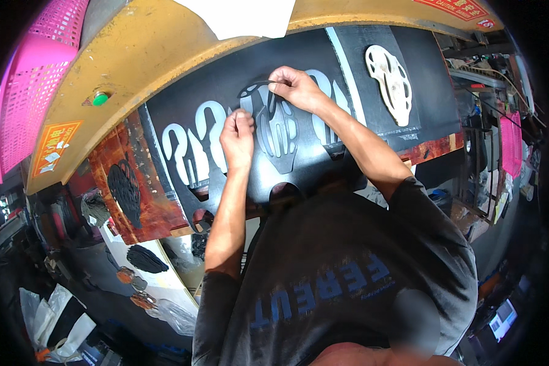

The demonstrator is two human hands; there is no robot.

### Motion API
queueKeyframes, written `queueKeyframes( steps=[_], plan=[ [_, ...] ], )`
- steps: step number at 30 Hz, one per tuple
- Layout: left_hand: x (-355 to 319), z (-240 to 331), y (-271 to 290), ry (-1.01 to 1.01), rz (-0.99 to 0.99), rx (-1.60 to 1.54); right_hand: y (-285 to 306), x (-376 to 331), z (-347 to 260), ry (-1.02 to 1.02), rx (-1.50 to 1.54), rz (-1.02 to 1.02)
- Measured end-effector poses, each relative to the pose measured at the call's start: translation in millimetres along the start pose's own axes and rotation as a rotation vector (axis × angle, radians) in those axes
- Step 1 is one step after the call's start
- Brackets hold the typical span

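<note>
My right hand (294, 86) pinches the upper edge of a thin black cut-out piece (276, 125) with long slots, which looks like a shoe-upper part. My left hand (238, 131) is closed beside the piece's left edge, its fingertips curled in; whether it grips the piece I cannot make out. Beneath both hands lies a black sheet (256, 183) with several openings of the same looped shape, showing pale grey below. To the right, a cream-coloured slotted form (391, 82), probably a cutting die, lies on a dark board (430, 73).
A yellow machine beam (122, 73) with a green button (100, 98) arches over the far side. Stacked black cut pieces (124, 189) lie on the reddish board's left end; another black bundle (146, 258) sits lower left. A pink basket (39, 85) stands far left.
</note>
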State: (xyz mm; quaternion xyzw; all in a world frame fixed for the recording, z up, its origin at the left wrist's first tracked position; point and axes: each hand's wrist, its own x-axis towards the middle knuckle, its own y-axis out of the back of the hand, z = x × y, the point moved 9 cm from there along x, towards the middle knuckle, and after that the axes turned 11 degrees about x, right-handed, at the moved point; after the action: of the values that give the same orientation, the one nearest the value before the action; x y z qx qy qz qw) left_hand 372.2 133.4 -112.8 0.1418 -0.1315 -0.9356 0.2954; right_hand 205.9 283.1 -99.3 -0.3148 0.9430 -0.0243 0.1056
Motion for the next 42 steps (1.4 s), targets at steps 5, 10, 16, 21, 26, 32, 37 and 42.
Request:
queueKeyframes(
  steps=[5,10,16,21,26,32,37,42],
  plan=[
    [53,7,9,0.079,0.026,-0.315,-20,-79,-33,0.463,-0.366,-0.193],
    [68,27,-55,0.094,-0.521,0.247,-69,-181,-16,0.428,-0.418,-0.465],
    [51,65,-73,-0.318,-0.339,0.714,-95,-245,19,-0.036,-0.117,-0.536],
    [33,59,-62,-0.27,-0.236,0.776,-59,-246,33,-0.188,-0.115,-0.211],
    [23,32,-62,0.103,-0.361,0.405,19,-218,33,-0.206,-0.218,0.363],
    [41,28,-81,0.34,-0.721,0.1,21,-153,40,-0.114,-0.125,0.342],
    [42,28,-81,0.35,-0.72,0.009,25,-96,20,-0.079,-0.205,0.298],
    [44,20,-80,0.417,-0.666,-0.199,21,-54,2,0.103,-0.35,0.213]
  ],
)
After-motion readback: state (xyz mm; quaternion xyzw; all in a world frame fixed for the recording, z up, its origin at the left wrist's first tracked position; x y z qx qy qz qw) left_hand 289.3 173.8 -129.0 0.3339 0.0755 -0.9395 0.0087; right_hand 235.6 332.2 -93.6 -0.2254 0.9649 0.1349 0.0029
